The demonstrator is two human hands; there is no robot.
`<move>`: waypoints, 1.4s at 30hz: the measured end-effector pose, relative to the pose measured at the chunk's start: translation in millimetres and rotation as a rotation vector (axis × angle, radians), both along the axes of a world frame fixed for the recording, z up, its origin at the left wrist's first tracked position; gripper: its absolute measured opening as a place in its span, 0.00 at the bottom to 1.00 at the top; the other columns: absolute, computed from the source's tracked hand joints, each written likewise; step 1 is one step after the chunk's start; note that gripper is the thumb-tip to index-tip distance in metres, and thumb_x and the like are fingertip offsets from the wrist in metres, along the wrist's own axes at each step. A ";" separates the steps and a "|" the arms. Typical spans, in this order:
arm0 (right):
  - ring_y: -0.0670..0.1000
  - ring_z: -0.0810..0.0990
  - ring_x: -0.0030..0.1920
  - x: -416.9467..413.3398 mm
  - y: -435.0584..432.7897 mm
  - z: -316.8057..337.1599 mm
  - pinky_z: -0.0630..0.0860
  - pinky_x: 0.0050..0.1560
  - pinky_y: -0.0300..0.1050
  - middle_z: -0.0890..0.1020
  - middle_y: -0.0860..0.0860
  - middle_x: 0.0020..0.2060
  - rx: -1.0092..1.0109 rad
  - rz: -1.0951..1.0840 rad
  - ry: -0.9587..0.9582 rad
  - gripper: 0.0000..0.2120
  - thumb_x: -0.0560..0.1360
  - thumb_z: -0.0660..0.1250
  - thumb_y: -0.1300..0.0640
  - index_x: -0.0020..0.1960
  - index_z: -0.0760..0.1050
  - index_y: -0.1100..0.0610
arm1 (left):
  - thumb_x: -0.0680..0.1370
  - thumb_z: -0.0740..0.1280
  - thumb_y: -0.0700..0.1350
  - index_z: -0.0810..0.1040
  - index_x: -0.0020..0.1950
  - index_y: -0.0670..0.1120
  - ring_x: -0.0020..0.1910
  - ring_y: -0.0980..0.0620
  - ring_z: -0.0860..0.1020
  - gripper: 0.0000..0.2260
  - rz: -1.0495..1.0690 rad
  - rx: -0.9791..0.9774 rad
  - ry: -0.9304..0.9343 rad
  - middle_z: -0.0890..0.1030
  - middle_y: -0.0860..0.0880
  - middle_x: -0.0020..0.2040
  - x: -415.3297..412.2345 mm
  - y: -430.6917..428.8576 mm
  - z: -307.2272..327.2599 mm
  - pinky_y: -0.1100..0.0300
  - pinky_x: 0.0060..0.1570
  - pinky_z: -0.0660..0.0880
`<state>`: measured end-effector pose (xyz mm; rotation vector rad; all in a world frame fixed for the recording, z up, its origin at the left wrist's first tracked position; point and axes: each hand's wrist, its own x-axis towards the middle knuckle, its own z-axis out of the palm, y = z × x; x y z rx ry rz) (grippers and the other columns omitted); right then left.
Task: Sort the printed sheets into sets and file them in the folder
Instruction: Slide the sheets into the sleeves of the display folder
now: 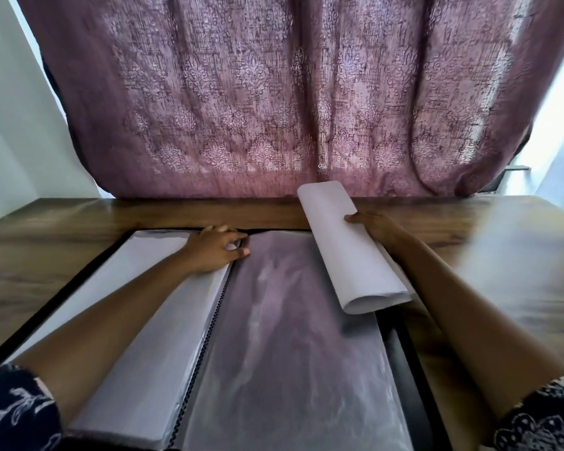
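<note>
A black display folder (401, 362) lies open on the wooden table in front of me. Its left side holds sleeves filled with white sheets (163, 336). The right side shows a glossy clear sleeve (284, 336) that mirrors the curtain. My left hand (214, 252) rests at the top of the folder near the spine, fingertips pinching the upper edge of a sleeve. My right hand (372, 227) grips a set of white sheets (349, 249) curled into a loose roll, held above the folder's right page.
The wooden table (502, 255) stretches to both sides of the folder. A patterned mauve curtain (274, 92) hangs right behind the table's far edge. White walls flank it left and right.
</note>
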<state>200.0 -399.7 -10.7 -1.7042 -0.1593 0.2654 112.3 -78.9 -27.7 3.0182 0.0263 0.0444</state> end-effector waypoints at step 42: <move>0.44 0.74 0.37 29.1 45.6 98.9 0.71 0.40 0.44 0.77 0.42 0.32 0.266 -0.306 -0.766 0.07 0.70 0.69 0.50 0.42 0.76 0.53 | 0.70 0.76 0.41 0.85 0.47 0.47 0.44 0.62 0.80 0.06 -0.329 -0.748 -0.132 0.85 0.56 0.43 42.4 7.9 -4.1 0.70 0.47 0.74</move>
